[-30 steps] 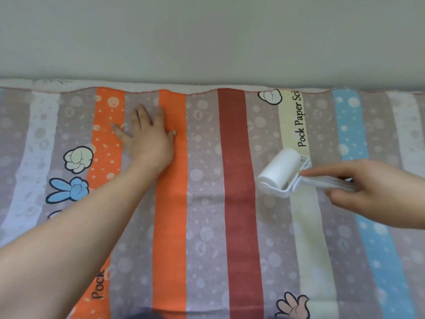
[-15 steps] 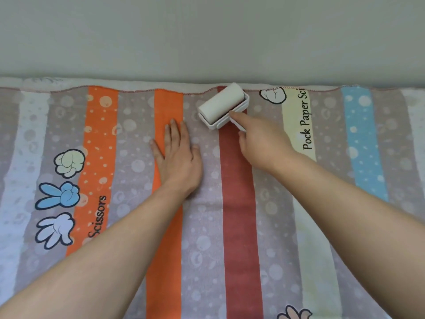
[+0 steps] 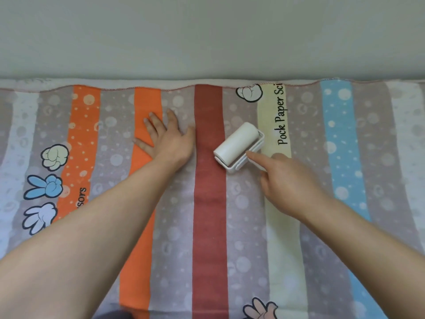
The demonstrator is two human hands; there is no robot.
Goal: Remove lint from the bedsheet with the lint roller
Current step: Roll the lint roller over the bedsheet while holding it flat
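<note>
A striped bedsheet [image 3: 209, 226] with orange, dark red, yellow and blue bands and cartoon hand prints fills the view. The white lint roller [image 3: 236, 143] lies on it between the dark red and yellow stripes, its roll tilted toward the upper right. My right hand [image 3: 287, 183] grips the roller's handle, which is hidden under the hand, with the index finger stretched along the frame. My left hand [image 3: 167, 139] presses flat on the sheet with fingers spread, just left of the dark red stripe, a short way left of the roller.
The sheet's far hemmed edge [image 3: 207, 85] runs along a plain pale wall [image 3: 207, 35]. A dark shape [image 3: 115, 315] shows at the bottom edge. Printed words "Pock Paper" [image 3: 282, 120] run up the yellow stripe.
My right hand has drawn the roller back from the sheet's far edge toward me and to the right. My left hand stays pressed flat on the sheet near the orange stripe.
</note>
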